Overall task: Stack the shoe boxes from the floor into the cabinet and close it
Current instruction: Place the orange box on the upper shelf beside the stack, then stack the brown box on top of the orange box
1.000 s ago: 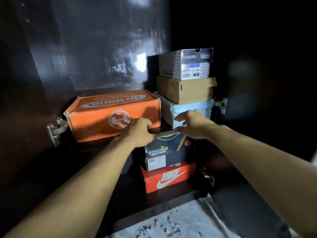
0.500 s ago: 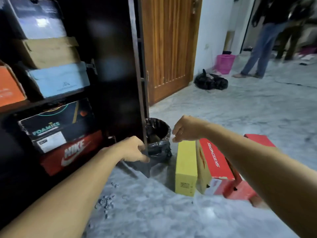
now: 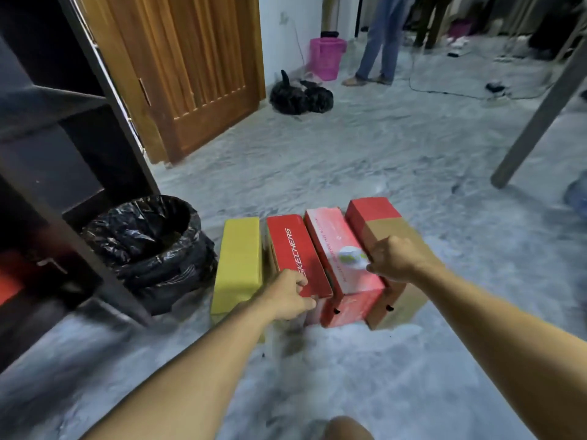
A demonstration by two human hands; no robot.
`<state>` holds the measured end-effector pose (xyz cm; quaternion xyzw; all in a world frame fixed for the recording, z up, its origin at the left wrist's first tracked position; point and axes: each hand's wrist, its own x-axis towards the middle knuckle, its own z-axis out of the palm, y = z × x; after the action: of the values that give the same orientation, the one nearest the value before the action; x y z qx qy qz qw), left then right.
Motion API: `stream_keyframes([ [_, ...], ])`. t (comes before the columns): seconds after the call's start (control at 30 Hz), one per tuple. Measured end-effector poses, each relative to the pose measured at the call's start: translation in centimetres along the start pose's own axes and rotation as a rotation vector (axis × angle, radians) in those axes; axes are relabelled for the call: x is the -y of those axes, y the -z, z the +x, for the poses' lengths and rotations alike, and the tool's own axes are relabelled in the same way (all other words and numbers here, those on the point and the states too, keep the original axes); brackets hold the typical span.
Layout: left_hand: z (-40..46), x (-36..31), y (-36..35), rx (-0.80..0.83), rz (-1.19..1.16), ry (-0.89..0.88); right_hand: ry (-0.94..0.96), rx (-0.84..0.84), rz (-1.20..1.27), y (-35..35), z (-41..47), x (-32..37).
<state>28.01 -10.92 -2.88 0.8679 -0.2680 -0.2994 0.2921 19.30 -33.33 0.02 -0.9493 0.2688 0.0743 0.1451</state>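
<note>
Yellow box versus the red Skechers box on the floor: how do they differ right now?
The yellow box is plain and untouched at the row's left end; the Skechers box is red with white lettering, and the left hand touches its near end. Both stand on edge, side by side on the floor.

My matt cardboard yellow shoe box [image 3: 237, 265] stood beside a crinkled glossy black plastic bin liner [image 3: 149, 236] on polished grey marble floor [image 3: 349, 160].

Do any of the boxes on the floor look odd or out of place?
All four stand on their sides in a row. The rightmost box is mismatched, part red and part brown cardboard. A small white, round thing, too blurred to identify, lies on the pink-red box.
</note>
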Motion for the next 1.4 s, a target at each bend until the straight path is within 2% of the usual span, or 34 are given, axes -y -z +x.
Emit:
stream_keyframes([
  [0.1,3.0,-1.8,-3.3,-0.006,0.004,-0.024,-0.107,-0.028,0.021,-1.7,1.1,-3.8],
  [0.23,6.7,-4.4,-6.7,0.035,-0.003,-0.07,-0.196,0.014,0.025,-4.2,2.1,-7.7],
  [0.33,9.4,-6.3,-8.8,0.024,0.017,-0.108,-0.261,-0.098,0.093,-5.5,2.1,-10.0],
  [0.43,11.8,-7.9,-10.3,-0.035,0.07,-0.155,-0.295,-0.192,0.242,-5.9,2.0,-12.7],
  [0.53,13.9,-9.2,-11.5,-0.089,0.091,-0.208,-0.346,-0.256,0.509,-5.3,1.1,-15.9],
  [0.7,18.0,-11.3,-12.8,-0.154,0.156,-0.258,-0.536,-0.328,0.861,-5.9,-1.2,-22.3],
  [0.8,20.9,-12.5,-13.7,-0.116,0.225,-0.286,-0.661,-0.347,0.957,-7.0,-2.2,-25.6],
  [0.93,24.1,-13.8,-15.2,0.025,0.351,-0.261,-0.75,-0.404,1.013,-9.3,-2.7,-28.7],
  [1.07,25.8,-14.3,-16.8,0.2,0.399,-0.174,-0.895,-0.517,1.013,-12.4,-3.3,-29.9],
  [1.13,26.4,-14.3,-17.3,0.215,0.413,-0.153,-0.996,-0.554,0.977,-13.6,-4.1,-29.1],
  [1.2,26.8,-14.1,-17.6,0.204,0.395,-0.12,-1.072,-0.543,1.067,-14.0,-5.0,-26.9],
  [1.33,27.5,-13.4,-17.4,0.258,0.219,-0.029,-0.931,-0.308,1.39,-15.5,-6.1,-21.8],
  [1.4,27.4,-13.3,-17.2,0.24,0.091,0.0,-0.918,-0.377,1.374,-16.6,-6.1,-21.4],
])
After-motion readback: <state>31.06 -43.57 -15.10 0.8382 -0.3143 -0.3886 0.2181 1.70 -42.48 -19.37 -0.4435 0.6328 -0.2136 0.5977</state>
